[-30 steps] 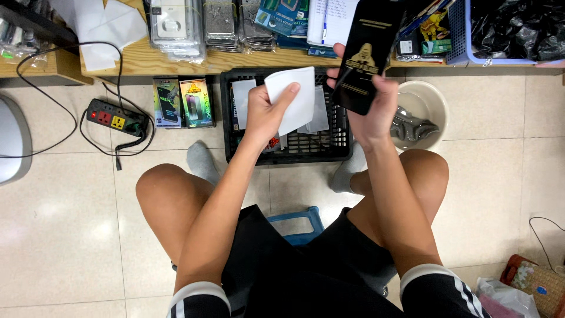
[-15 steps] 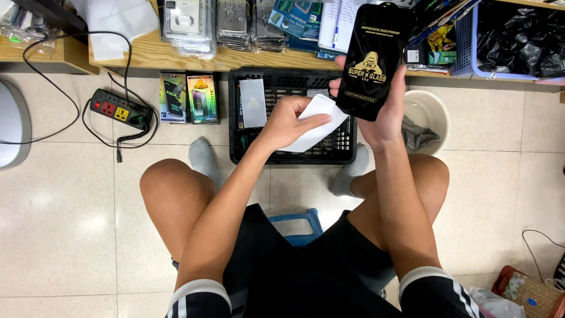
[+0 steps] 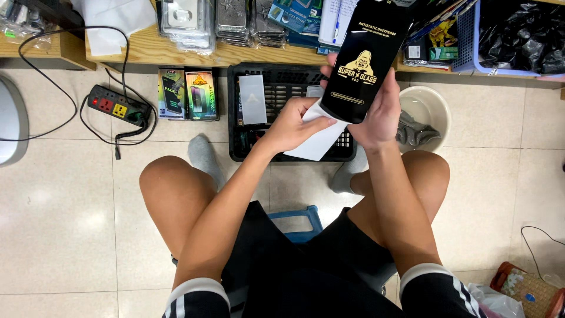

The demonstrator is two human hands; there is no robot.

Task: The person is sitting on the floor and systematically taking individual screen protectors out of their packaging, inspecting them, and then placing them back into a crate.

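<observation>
Both hands full above the black crate (image 3: 282, 150).

I see my right hand (image 3: 381, 115) clamped around the black flat box (image 3: 366, 59), held upright; my left hand (image 3: 291, 125) pinches the white sleeve (image 3: 321, 141) just beneath it, touching the box's lower edge.

black box (image 3: 365, 59): glossy card | white sleeve (image 3: 321, 138): matt paper | crate (image 3: 276, 82): plastic | floor (image 3: 70, 224): glossy tile

One head-worn camera looks steeply down from close above the seated person's lap, facing forward over the tiled floor (image 3: 70, 235) toward a low wooden shelf (image 3: 176, 53).
</observation>
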